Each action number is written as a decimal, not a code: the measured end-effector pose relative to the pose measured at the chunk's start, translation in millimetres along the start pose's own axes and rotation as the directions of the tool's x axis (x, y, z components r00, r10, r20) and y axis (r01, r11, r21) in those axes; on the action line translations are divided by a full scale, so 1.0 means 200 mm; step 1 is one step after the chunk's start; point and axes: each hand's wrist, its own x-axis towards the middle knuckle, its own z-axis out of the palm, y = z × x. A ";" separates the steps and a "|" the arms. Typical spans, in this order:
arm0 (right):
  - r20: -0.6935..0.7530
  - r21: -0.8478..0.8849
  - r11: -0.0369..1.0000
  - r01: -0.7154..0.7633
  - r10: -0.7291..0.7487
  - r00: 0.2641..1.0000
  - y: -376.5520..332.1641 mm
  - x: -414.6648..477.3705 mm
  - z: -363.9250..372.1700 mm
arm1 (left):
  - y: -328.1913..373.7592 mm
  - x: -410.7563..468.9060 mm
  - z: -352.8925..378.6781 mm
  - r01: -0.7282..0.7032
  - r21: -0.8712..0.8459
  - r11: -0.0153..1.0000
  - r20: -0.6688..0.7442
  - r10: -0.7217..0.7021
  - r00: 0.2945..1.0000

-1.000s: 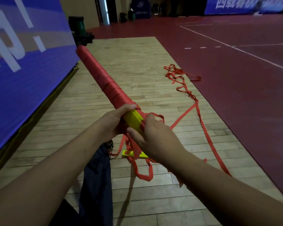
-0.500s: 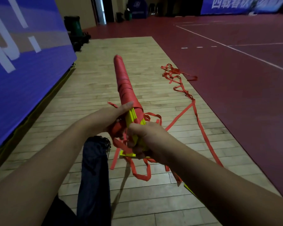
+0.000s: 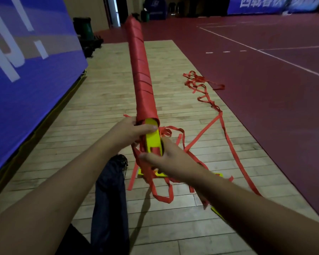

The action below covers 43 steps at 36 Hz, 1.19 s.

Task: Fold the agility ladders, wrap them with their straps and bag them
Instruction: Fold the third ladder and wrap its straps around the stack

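Red strap (image 3: 136, 43) is wound over most of the bundle (image 3: 145, 92); the folded yellow rungs (image 3: 152, 139) show only at its near end. I have the bundle raised off the floor (image 3: 103, 111) and pointing away from me, probably so that turns can pass freely round it.

My left hand (image 3: 130, 131) clasps the bundle at the edge of the wrap, thumb across the bare rung. I judge this pins the last turn against slipping. My right hand (image 3: 171, 160) is curled round the bundle's near tip and steadies it. Whether it also pinches strap I cannot tell.

Right of the bundle the unwound strap trails across the floor, slack left to feed in. Loose loops hang under the bundle's near end. Below the bundle, to its left, lies the dark bag (image 3: 109, 199), mouth towards it, handy for bagging.
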 end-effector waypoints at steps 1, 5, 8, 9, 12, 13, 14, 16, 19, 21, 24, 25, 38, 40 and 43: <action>0.017 0.055 0.998 -0.013 0.012 1.000 -0.01 0.01 -0.04 | 0.01 -0.01 -0.03 -0.005 -0.031 1.000 0.027 0.005 1.000; -0.078 0.537 0.838 -0.093 0.159 0.984 -0.08 0.08 -0.23 | 0.02 -0.06 0.00 0.010 -0.095 0.995 0.200 0.009 0.980; -0.039 0.745 0.661 -0.087 0.173 0.984 -0.05 0.10 -0.29 | 0.02 -0.10 0.11 0.118 -0.203 0.972 0.356 -0.039 0.934; 0.001 0.814 0.573 -0.093 0.158 0.987 -0.03 0.10 -0.29 | 0.03 -0.11 0.15 0.160 -0.240 0.958 0.400 -0.052 0.915; 0.063 0.965 0.248 -0.080 0.078 0.995 0.00 0.11 -0.26 | 0.03 -0.14 0.25 0.256 -0.305 0.917 0.513 -0.068 0.856; 0.056 0.987 0.147 -0.063 0.055 0.997 0.00 0.11 -0.26 | 0.04 -0.15 0.27 0.288 -0.326 0.900 0.536 -0.075 0.841; 0.041 0.995 0.090 -0.045 0.050 0.998 0.00 0.11 -0.26 | 0.04 -0.16 0.28 0.328 -0.349 0.878 0.543 -0.096 0.834; 0.022 0.994 0.104 -0.033 0.106 0.994 0.00 0.12 -0.28 | 0.05 -0.16 0.27 0.383 -0.368 0.847 0.542 -0.139 0.829; 0.039 0.967 0.239 -0.090 0.210 0.977 0.00 0.12 -0.32 | 0.05 -0.14 0.26 0.332 -0.183 0.925 0.551 -0.183 0.814; 0.055 0.925 0.352 -0.144 0.252 0.966 0.01 0.10 -0.33 | 0.04 -0.11 0.25 0.232 0.060 0.971 0.530 -0.228 0.817; -0.004 0.784 0.597 -0.169 0.277 0.961 0.06 0.08 -0.33 | 0.02 -0.09 0.23 0.095 0.316 0.944 0.535 -0.260 0.804; -0.047 0.732 0.663 -0.157 0.279 0.959 0.07 0.08 -0.32 | 0.01 -0.08 0.23 0.074 0.329 0.941 0.541 -0.252 0.802; -0.427 0.569 0.819 0.075 0.217 0.878 0.08 0.11 -0.37 | 0.08 -0.14 0.49 -0.098 0.382 0.919 0.373 -0.056 0.926; -0.374 0.680 0.722 0.127 0.193 0.907 0.04 0.09 -0.41 | 0.11 -0.14 0.43 -0.028 0.150 0.988 0.464 -0.046 0.885; -0.160 0.873 0.477 0.102 0.083 0.984 -0.01 0.05 -0.42 | 0.12 -0.17 0.38 0.040 -0.150 0.988 0.571 0.054 0.819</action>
